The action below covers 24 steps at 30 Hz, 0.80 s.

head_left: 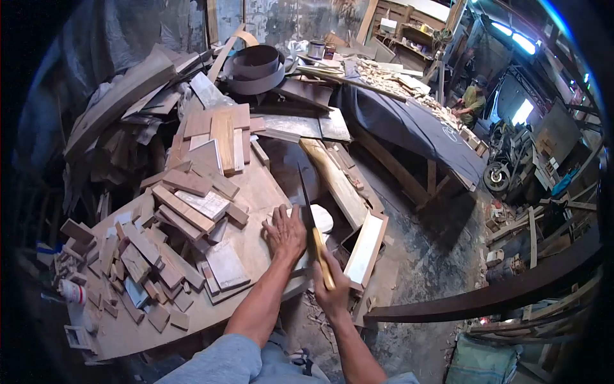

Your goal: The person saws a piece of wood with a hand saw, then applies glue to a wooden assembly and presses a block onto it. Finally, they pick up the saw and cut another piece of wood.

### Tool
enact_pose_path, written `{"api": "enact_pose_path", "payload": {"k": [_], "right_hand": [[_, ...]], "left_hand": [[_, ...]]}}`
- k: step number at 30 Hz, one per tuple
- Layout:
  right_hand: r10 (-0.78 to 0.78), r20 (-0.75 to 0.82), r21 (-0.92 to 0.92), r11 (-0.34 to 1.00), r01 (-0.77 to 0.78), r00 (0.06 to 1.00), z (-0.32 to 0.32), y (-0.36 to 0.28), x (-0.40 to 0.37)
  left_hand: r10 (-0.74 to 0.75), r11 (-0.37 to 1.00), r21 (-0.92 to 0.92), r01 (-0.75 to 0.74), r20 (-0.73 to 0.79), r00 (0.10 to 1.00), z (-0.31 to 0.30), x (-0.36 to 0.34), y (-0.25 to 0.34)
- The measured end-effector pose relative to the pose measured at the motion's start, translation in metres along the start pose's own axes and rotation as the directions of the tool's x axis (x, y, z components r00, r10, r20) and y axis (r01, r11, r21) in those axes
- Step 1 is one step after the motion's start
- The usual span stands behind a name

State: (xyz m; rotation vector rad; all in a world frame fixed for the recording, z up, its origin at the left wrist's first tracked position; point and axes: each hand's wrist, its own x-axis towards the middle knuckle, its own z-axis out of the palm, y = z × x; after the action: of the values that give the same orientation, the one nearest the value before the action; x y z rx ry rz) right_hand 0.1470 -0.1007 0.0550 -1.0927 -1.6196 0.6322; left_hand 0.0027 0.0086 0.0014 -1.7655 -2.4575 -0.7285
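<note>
My right hand is wrapped round the yellowish handle of a hand saw, whose dark narrow blade points up and away from me. My left hand lies with fingers spread on a pale piece of wood at the right edge of the plywood bench. The blade stands just right of my left hand. Beyond it is a round white object, partly hidden by the saw. Whether the blade touches the wood cannot be made out.
Wood offcuts are heaped on the bench's left. A long board and a wooden box stand to the right. A dark curved beam crosses the lower right. A person is at the far cloth-covered table.
</note>
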Motion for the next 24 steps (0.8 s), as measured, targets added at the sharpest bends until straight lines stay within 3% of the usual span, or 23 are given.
{"api": "enact_pose_path", "payload": {"k": [5, 8, 10, 12, 13, 15, 18, 20, 23, 24], "right_hand": [[0.060, 0.017, -0.143, 0.988, -0.057, 0.998, -0.092, -0.031, -0.139], [0.055, 0.030, -0.132, 0.990, -0.051, 0.998, -0.092, -0.036, -0.128], [-0.079, -0.029, -0.081, 0.994, 0.077, 0.996, -0.045, -0.014, -0.060], [0.082, 0.027, 0.038, 0.996, -0.083, 0.996, -0.005, -0.003, 0.010], [0.072, 0.006, 0.063, 0.995, -0.073, 0.997, 0.000, -0.006, 0.025], [-0.103, -0.036, -0.060, 0.993, 0.100, 0.994, -0.006, 0.012, -0.013], [0.071, 0.008, -0.125, 0.990, -0.070, 0.997, -0.069, -0.044, -0.103], [-0.004, 0.009, -0.193, 0.981, 0.006, 1.000, -0.103, -0.043, -0.155], [0.113, 0.047, -0.132, 0.985, -0.106, 0.992, -0.099, -0.061, -0.121], [0.076, 0.057, -0.105, 0.992, -0.070, 0.995, -0.082, -0.045, -0.100]], "left_hand": [[-0.015, 1.000, 0.023, 0.015, 0.000, 1.000, -0.005, 0.002, 0.005], [-0.002, 0.999, 0.054, -0.001, 0.046, 0.999, -0.007, 0.001, 0.004], [-0.004, 1.000, 0.014, 0.003, 0.094, 0.996, -0.022, 0.002, 0.008], [0.003, 1.000, 0.004, -0.003, 0.073, 0.997, -0.016, -0.005, 0.006], [0.016, 1.000, 0.009, -0.016, 0.052, 0.999, -0.014, 0.000, 0.003], [0.020, 0.999, 0.030, -0.021, 0.024, 1.000, -0.004, 0.007, 0.003], [-0.018, 1.000, -0.012, 0.018, 0.053, 0.998, -0.015, 0.002, 0.006], [-0.028, 1.000, 0.006, 0.027, 0.070, 0.997, -0.014, 0.002, 0.005], [0.011, 0.999, 0.048, -0.014, 0.045, 0.999, -0.007, 0.001, 0.003], [0.012, 0.999, 0.040, -0.014, 0.059, 0.998, -0.012, 0.002, 0.005]]}}
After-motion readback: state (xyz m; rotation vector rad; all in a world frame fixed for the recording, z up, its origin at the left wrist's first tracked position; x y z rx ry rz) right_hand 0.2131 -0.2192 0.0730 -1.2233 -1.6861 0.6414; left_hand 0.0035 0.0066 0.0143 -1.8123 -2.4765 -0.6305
